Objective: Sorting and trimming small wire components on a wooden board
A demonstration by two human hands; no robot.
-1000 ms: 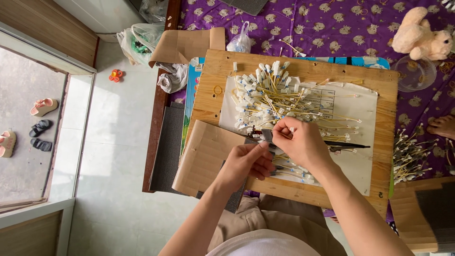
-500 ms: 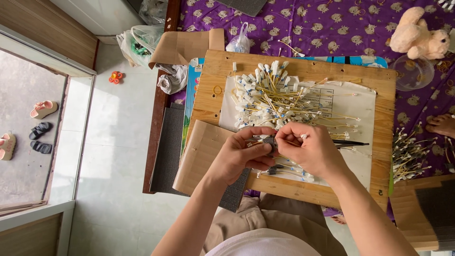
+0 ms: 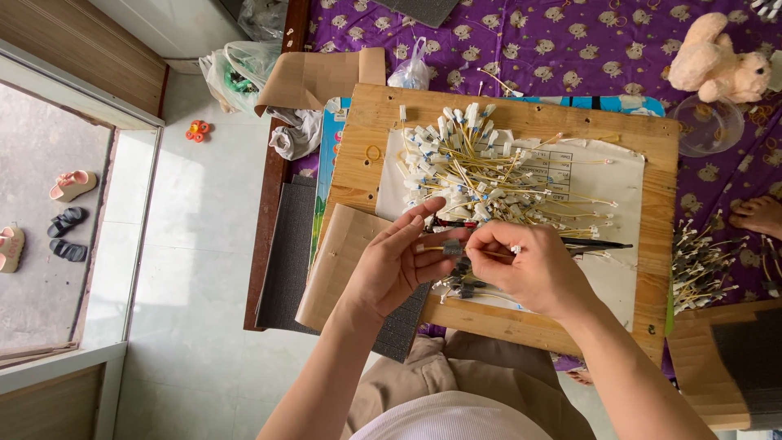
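Note:
Both hands meet over the near edge of a wooden board (image 3: pixel 366 167). My left hand (image 3: pixel 399 265) pinches a small grey sleeve (image 3: pixel 453 248) between thumb and fingers. My right hand (image 3: pixel 533 269) holds a thin yellow wire (image 3: pixel 430 248) whose end passes into that sleeve. Just beyond the hands lies a heap of yellow wires with white plugs (image 3: pixel 468 167) on a white paper sheet (image 3: pixel 619 183). A few finished dark-ended pieces (image 3: pixel 458 287) lie under the hands.
A brown cardboard flap (image 3: pixel 342 257) rests on the board's left corner. Black tweezers (image 3: pixel 599 244) lie right of my hand. Another wire pile (image 3: pixel 700 265), a clear bowl (image 3: pixel 707 124), a plush toy (image 3: pixel 717 61) and someone's foot (image 3: pixel 762 216) sit on the purple cloth (image 3: pixel 570 41).
My hands have risen slightly from the board and come together. The left fingers have opened out more while the wire is fed into the grey sleeve.

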